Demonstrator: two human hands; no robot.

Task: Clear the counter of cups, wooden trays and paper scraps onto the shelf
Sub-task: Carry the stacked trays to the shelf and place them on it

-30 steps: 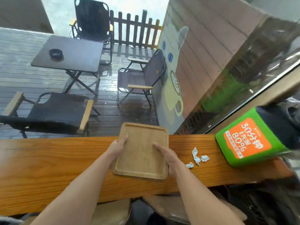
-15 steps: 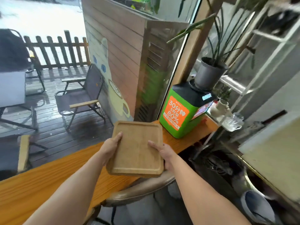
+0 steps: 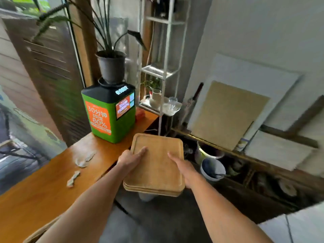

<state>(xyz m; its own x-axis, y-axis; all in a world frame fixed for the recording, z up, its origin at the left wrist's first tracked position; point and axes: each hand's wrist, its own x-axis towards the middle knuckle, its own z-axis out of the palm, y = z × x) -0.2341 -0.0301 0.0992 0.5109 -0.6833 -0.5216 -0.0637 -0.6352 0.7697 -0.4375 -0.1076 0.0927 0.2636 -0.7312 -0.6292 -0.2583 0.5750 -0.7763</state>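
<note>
The wooden trays [image 3: 157,163] have left the worktop [image 3: 43,186]; left hand [image 3: 129,159] and right hand [image 3: 184,170] clamp their sides, swung toward the shelf [image 3: 157,71] ahead. Paper scraps [image 3: 84,159] remain left of the grip.

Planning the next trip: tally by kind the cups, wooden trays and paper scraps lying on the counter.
Paper scraps: 3 (blurred)
Cups: 0
Wooden trays: 0 (the tray stack is lifted clear)
Total on the counter: 3

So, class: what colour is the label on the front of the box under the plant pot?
Orange label on the green box; head view.
</note>
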